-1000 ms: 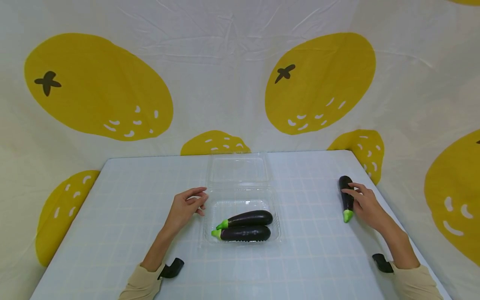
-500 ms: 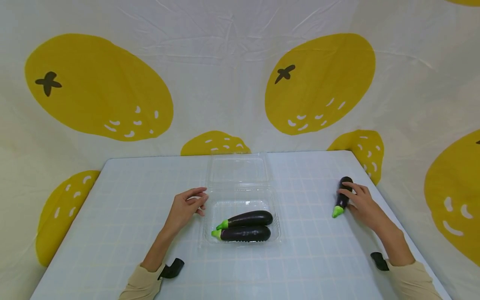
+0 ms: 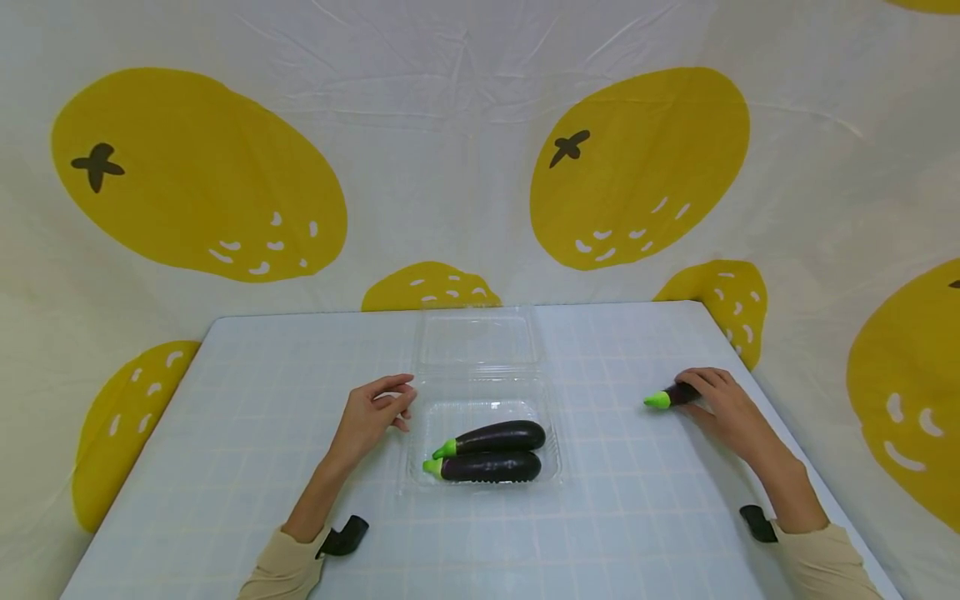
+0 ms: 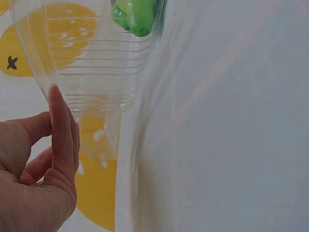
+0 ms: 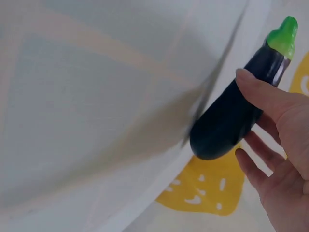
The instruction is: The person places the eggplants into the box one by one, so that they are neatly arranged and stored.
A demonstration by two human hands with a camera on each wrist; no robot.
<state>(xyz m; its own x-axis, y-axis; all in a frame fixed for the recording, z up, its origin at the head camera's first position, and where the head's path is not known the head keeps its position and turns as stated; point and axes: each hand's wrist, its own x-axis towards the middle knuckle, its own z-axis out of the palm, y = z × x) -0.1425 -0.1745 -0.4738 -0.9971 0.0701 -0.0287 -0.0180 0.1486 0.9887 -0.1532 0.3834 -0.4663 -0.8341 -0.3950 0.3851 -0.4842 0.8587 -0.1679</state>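
My right hand (image 3: pixel 722 408) grips a dark purple eggplant with a green stem (image 3: pixel 658 400) at the right side of the table; the stem points left, and the hand covers much of the body. In the right wrist view the thumb lies across the eggplant (image 5: pixel 224 118), with fingers on its other side. My left hand (image 3: pixel 377 417) is beside the left wall of a clear plastic clamshell container (image 3: pixel 555 417), its loosely bent fingertips right at the rim. Two more eggplants, a rear one (image 3: pixel 501 435) and a front one (image 3: pixel 491 467), lie side by side inside.
The container's lid (image 3: pixel 477 337) is folded back toward the far edge of the table (image 3: pixel 615 517). Behind stands a pale cloth backdrop (image 3: pixel 442 167) printed with yellow fruit shapes. Each wrist bears a black camera mount, one on the left sleeve (image 3: pixel 343 537) and one on the right (image 3: pixel 759 524).
The right hand has turned the eggplant, swinging its stem from pointing toward the near edge to pointing left, and has closed further around it. The left hand and the container have stayed still.
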